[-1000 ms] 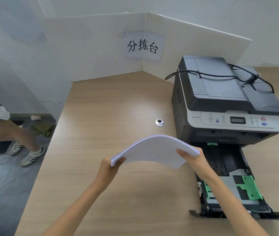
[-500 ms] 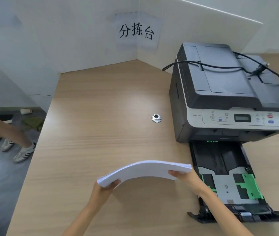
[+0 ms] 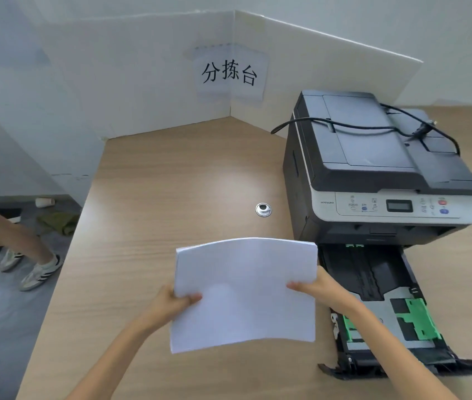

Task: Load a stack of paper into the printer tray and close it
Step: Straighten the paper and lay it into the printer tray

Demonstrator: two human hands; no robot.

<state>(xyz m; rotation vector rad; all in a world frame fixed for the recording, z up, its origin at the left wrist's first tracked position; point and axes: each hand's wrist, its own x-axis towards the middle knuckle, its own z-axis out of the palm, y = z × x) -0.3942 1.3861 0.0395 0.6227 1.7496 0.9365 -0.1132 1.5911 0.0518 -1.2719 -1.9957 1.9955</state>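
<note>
A white stack of paper (image 3: 245,293) hangs above the wooden desk, slightly bowed, its broad face turned up toward me. My left hand (image 3: 172,306) grips its left edge and my right hand (image 3: 317,287) grips its right edge. To the right stands a dark grey and white printer (image 3: 373,174). Its black paper tray (image 3: 373,281) is pulled out toward me, with green guides (image 3: 415,319) and no paper inside. The stack sits just left of the tray.
A black power cable (image 3: 373,127) lies across the printer lid. A metal grommet (image 3: 263,209) is set in the wooden desk (image 3: 171,197). White partition boards with a paper sign (image 3: 229,73) back the desk. A person's legs (image 3: 12,241) stand at the left on the floor.
The paper stack has tipped from nearly edge-on to face up, with its near end lower and closer to me. Both hands kept their grip on its side edges.
</note>
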